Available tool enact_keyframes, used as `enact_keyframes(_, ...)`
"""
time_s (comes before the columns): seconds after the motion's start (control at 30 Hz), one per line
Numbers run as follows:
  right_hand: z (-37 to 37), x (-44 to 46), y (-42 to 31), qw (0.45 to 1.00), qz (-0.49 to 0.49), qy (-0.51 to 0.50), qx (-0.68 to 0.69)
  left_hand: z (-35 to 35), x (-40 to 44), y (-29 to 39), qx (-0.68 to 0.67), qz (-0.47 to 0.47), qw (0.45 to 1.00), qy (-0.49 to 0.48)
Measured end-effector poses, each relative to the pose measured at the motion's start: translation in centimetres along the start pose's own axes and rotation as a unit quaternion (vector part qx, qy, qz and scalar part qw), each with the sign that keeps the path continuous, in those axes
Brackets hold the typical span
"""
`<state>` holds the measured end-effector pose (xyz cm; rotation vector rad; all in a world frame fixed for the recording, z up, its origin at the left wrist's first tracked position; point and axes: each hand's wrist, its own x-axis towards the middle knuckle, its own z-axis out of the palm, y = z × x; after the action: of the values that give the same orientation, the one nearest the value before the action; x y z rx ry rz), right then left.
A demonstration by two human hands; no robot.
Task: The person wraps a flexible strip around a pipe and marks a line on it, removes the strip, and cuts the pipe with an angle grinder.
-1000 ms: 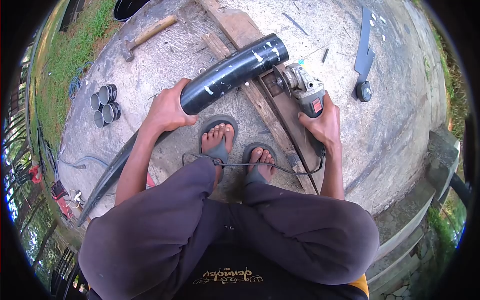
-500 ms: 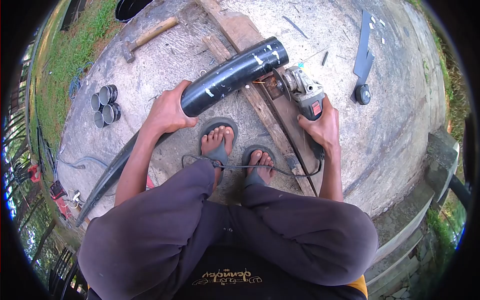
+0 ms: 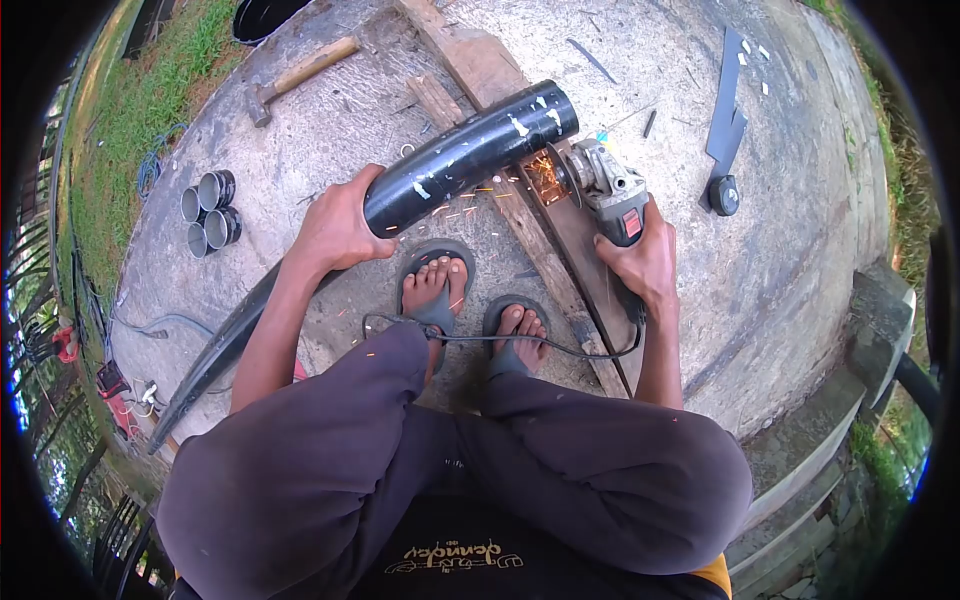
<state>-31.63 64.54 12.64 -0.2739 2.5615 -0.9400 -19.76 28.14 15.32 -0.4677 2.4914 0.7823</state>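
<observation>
1. Left hand (image 3: 338,228): clasped round black pipe (image 3: 455,160), crossing over planks (image 3: 480,62).
2. Right hand (image 3: 650,262): wrapped round angle grinder (image 3: 618,205), sparking near pipe's end.
3. Advisable: pipe steady, disc (image 3: 566,168) square, feet (image 3: 421,291) clear.

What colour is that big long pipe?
The pipe is shiny black with whitish patches, showing best in the head view.

Both forearms (image 3: 268,340) extended forward, left hand (image 3: 338,225) clasped, right hand (image 3: 645,258) curled in a grip, both thumbs (image 3: 384,247) pointing inward
</observation>
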Motion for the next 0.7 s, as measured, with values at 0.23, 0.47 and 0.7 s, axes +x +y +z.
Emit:
enact_keyframes(0.23, -0.1, 0.0, -0.5, 1.000, 0.016, -0.003, -0.010, 0.3, 0.0, -0.2, 0.014, -0.002, 1.000, 0.010)
enact_keyframes(0.47, -0.1, 0.0, -0.4, 1.000, 0.002, -0.001, -0.013, 0.4, 0.0, -0.4, 0.007, -0.001, 1.000, 0.009)
enact_keyframes(0.7, -0.2, 0.0, -0.8, 1.000, 0.008, -0.003, -0.003, 0.3, -0.1, -0.2, 0.020, -0.013, 1.000, 0.008)
